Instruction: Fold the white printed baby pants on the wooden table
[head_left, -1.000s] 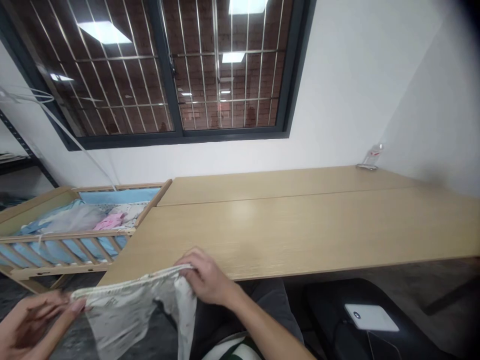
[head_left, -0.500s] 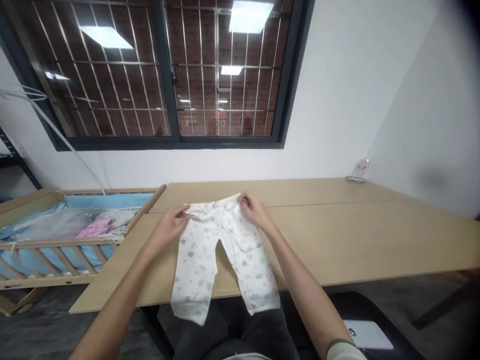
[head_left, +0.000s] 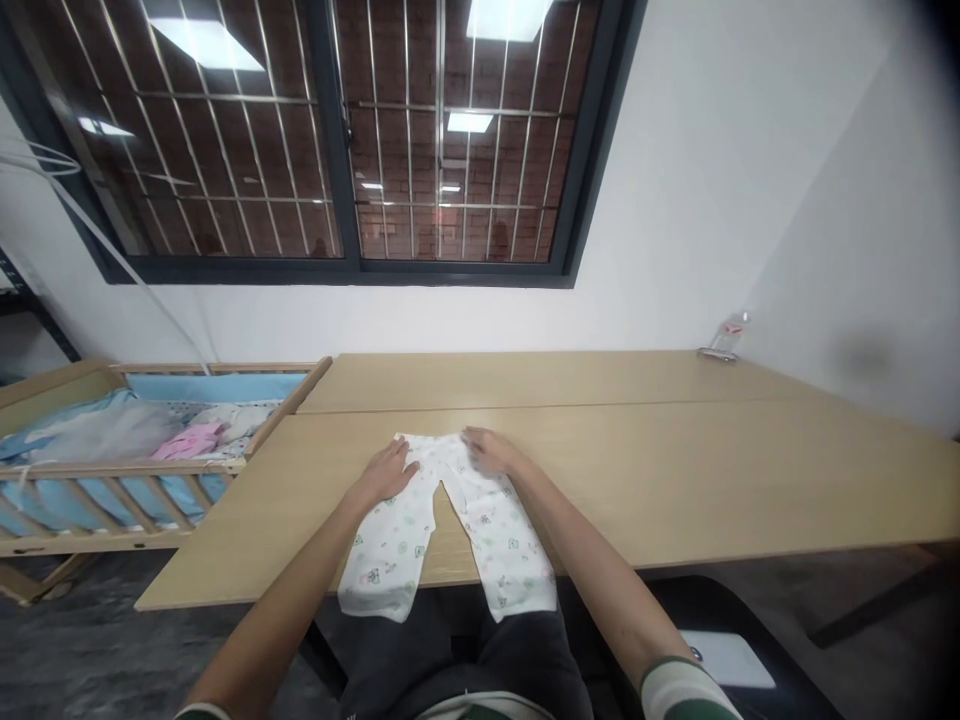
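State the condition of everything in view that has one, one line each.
Pants: spread flat, leg ends hanging over the table's near edge.
Left hand: resting flat on the pants, fingers extended.
Right hand: at the waistband, blurred; grip unclear.
Pink cloth: crumpled, inside the crib.
Window: appears shut.
White device: lying on the black seat, partly hidden.

We look from the person's head, close behind the near edge of the desk (head_left: 645,470), facing forward and down across it to the window (head_left: 341,150) above its far edge, with the lap (head_left: 525,665) close beneath us.
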